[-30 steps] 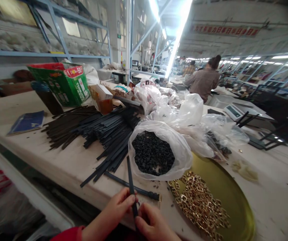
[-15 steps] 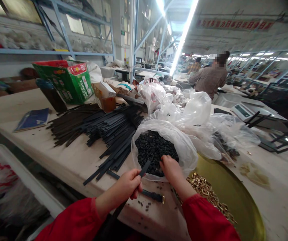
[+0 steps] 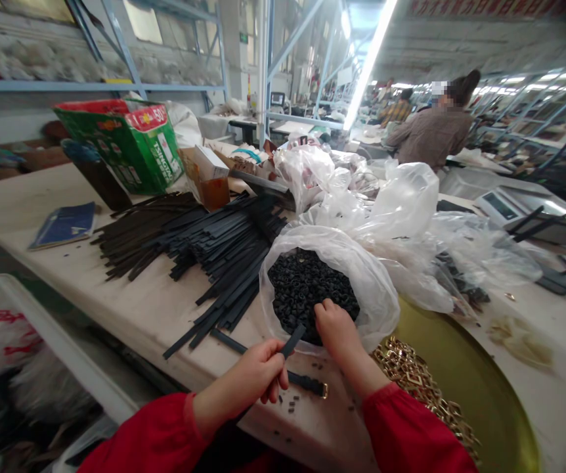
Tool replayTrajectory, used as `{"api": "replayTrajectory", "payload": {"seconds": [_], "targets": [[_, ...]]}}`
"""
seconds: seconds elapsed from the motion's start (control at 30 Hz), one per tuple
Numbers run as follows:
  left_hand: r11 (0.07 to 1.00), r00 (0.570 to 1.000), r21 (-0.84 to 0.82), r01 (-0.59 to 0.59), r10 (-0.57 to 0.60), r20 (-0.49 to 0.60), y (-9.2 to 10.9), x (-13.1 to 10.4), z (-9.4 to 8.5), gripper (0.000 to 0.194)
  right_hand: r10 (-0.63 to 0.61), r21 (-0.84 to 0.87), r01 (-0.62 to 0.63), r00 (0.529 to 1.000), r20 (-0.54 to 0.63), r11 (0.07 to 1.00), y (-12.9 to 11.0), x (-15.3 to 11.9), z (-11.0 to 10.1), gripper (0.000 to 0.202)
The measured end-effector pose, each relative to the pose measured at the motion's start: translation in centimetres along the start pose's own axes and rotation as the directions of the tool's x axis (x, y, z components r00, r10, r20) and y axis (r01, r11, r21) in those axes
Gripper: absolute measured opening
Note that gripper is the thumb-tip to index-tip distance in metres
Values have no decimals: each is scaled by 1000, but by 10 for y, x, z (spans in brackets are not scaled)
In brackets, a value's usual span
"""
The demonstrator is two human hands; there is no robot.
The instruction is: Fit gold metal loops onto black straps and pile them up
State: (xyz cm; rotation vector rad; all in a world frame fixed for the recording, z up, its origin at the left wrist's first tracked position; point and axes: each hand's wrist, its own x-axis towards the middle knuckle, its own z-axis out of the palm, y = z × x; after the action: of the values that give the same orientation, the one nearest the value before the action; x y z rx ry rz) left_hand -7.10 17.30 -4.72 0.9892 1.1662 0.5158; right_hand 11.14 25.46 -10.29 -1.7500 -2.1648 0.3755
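My left hand (image 3: pixel 258 373) is closed round a dark strap (image 3: pixel 293 340), whose flat end sticks out past the thumb toward the bag. Over the heap of small black loops (image 3: pixel 307 282) in an open white plastic bag (image 3: pixel 376 289), my right hand (image 3: pixel 335 328) has its fingers drawn together and touching the loops; what is between the fingertips is hidden. Beneath my left hand lies another dark strap with a gold buckle (image 3: pixel 325 391) on its end. Long black strips (image 3: pixel 224 243) are piled left of the bag, with brown strips (image 3: pixel 138 240) beside them.
Right of the bag, a gold-coloured tray (image 3: pixel 500 401) bears many gold buckles (image 3: pixel 415 378). Clear plastic bags (image 3: pixel 401 203) crowd behind. A green and red carton (image 3: pixel 125 148) and a blue booklet (image 3: pixel 64 225) stand toward the left. Another person (image 3: pixel 431 135) is farther back.
The view has tipped slightly downward. My right hand stays at the loops with its fingers together, and my left hand keeps its hold on the strap, its end slightly lower in view.
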Motion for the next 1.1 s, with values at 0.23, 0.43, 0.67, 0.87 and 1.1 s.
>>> {"api": "replayTrajectory", "payload": {"seconds": [0.23, 0.43, 0.67, 0.87, 1.1], "targets": [[986, 988, 93, -139, 145, -55, -18, 2, 9, 19, 114, 478, -74, 992, -56, 875, 5, -29, -7, 14], [992, 989, 47, -118, 122, -89, -18, 6, 25, 16, 273, 755, -174, 962, -7, 632, 6, -41, -10, 26], [971, 973, 114, -208, 218, -81, -17, -2, 26, 21, 275, 955, -234, 945, 179, 184, -37, -75, -26, 28], [934, 944, 238, -266, 303, -134, -21, -7, 23, 20, 342, 944, -283, 881, 326, -172, -56, -92, -22, 25], [904, 937, 329, -272, 326, -123, -23, -16, 27, 24, 379, 965, -203, 890, 252, -165, -57, -100, -8, 28]]}}
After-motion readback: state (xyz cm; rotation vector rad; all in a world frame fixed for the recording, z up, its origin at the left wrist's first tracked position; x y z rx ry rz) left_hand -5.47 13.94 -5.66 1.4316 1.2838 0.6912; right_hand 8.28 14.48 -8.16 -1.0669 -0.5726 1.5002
